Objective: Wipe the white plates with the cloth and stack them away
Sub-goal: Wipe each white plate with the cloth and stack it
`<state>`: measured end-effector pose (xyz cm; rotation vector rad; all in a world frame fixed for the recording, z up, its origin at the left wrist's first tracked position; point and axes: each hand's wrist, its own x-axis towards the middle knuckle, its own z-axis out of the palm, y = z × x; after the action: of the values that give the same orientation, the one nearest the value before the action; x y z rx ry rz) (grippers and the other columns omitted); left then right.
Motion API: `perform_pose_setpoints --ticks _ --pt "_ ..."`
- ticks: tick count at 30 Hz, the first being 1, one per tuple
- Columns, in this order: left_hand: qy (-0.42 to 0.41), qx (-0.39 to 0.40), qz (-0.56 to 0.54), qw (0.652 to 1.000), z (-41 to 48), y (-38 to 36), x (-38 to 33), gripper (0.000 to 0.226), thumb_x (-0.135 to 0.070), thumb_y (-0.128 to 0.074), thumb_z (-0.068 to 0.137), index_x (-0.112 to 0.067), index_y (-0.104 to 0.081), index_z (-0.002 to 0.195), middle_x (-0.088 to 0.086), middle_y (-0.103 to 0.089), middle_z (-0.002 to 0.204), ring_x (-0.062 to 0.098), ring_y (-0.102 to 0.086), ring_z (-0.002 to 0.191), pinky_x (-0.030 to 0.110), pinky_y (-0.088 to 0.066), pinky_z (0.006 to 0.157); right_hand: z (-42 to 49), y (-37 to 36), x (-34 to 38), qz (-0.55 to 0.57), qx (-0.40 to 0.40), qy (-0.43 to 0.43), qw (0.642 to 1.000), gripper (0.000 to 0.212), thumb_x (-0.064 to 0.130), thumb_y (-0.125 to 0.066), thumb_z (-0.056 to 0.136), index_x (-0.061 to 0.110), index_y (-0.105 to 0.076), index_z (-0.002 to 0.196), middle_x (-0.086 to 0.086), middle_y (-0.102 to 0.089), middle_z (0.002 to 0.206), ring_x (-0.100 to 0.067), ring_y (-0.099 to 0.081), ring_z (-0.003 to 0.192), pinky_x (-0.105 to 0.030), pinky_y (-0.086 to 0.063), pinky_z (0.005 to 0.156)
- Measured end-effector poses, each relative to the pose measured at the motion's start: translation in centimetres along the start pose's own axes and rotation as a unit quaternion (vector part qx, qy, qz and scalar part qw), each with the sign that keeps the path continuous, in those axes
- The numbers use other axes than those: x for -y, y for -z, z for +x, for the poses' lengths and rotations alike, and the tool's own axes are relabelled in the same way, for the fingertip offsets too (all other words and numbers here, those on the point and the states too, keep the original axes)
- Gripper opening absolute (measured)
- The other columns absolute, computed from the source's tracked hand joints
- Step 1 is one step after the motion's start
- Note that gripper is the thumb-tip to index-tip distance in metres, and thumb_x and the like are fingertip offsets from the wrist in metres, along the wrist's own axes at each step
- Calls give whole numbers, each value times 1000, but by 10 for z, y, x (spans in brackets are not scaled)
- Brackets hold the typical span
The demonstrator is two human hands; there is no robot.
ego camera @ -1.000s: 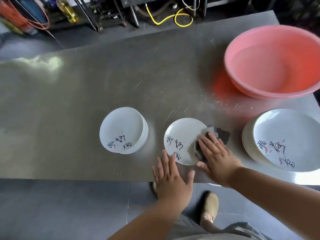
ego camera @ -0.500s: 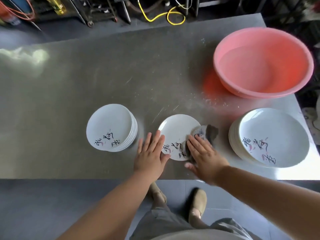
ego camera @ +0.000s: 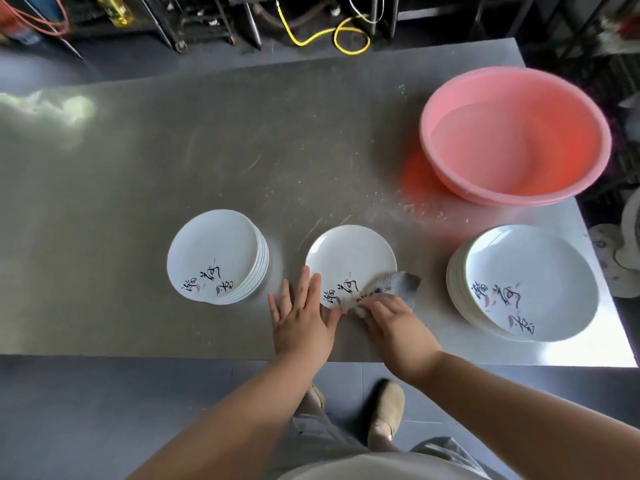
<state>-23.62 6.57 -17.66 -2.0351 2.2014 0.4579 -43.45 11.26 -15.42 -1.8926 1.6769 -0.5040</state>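
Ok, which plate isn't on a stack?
The middle plate, cloth on its rim; it lies single on the table, between the left stack and right stack.

The table (ego camera: 173, 150) is brushed metal, dull-shiny and finely scratched. The plates (ego camera: 349, 254) look like glossy white glazed ceramic. The basin (ego camera: 512, 133) is smooth pink plastic. The cloth (ego camera: 401, 285) is soft grey fabric.

Before you: scuffed steel worktop (ego camera: 173, 150), window glare at your left; grey floor (ego camera: 86, 410); yellow cable (ego camera: 311, 36) beyond.
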Motion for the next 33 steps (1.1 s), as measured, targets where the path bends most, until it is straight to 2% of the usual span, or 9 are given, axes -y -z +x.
perform_pose_setpoints --ticks 3,6,10,14,20,22,24,26,33 --pt "-10 18 -31 999 1 16 1 69 -67 -36 100 -34 -29 160 -15 -7 174 28 -8 158 47 3 129 14 43 6 113 -33 -111 987 25 46 -42 102 34 -64 99 9 -71 76 -11 -66 69 -23 -48 65" --pt "11 -10 -116 993 4 35 0 62 -53 -55 99 -28 -43 154 -5 -46 157 27 -40 142 42 -32 120 37 75 -6 136 7 -229 964 20 47 -45 102 33 -58 107 5 -73 80 -19 -70 63 -28 -54 53" --pt "170 95 -278 941 32 67 -11 43 -51 -44 103 -18 -62 124 4 -75 107 26 -68 92 39 -57 85 78 83 -18 10 144 -281 949 44 41 -38 109 6 -57 127 -19 -67 121 -39 -65 111 -38 -52 91" --pt "334 236 -447 795 46 98 -26 62 -73 -30 102 -19 -59 114 3 -72 66 16 -57 51 21 -29 51 96 66 -11 -44 209 -294 932 44 21 -28 113 -2 -45 147 -27 -56 142 -40 -56 130 -43 -46 109" --pt "310 224 -645 661 46 130 -28 100 -88 -10 91 -14 -43 150 23 -72 120 32 -70 104 38 -57 86 70 88 3 120 20 -267 956 27 31 -27 113 24 -53 113 -11 -70 109 -33 -67 100 -34 -44 80" --pt "288 181 -752 565 42 149 -31 87 -85 -21 95 -12 -53 131 20 -70 127 35 -66 118 45 -51 108 58 102 15 245 -77 -194 947 29 44 -28 112 33 -53 105 -1 -70 76 -27 -69 62 -34 -49 56" --pt "257 140 -810 508 32 175 -37 53 -62 -42 106 -13 -61 109 9 -72 117 28 -71 105 43 -55 95 50 118 28 360 -106 -122 919 33 53 -30 110 38 -59 113 0 -64 62 -23 -57 43 -31 -44 39" --pt "224 107 -820 515 27 190 -37 9 -25 -56 107 -22 -64 111 0 -73 117 22 -75 94 38 -55 79 48 133 35 352 -112 -79 926 37 58 -32 108 40 -61 120 11 -64 65 -12 -56 49 -26 -46 44" --pt "99 74 -826 550 1 240 -36 37 -15 -46 109 -12 -61 142 15 -67 139 35 -63 130 49 -50 106 53 184 61 226 -283 -101 927 30 50 -32 109 45 -56 126 12 -71 98 -12 -66 83 -31 -52 73"
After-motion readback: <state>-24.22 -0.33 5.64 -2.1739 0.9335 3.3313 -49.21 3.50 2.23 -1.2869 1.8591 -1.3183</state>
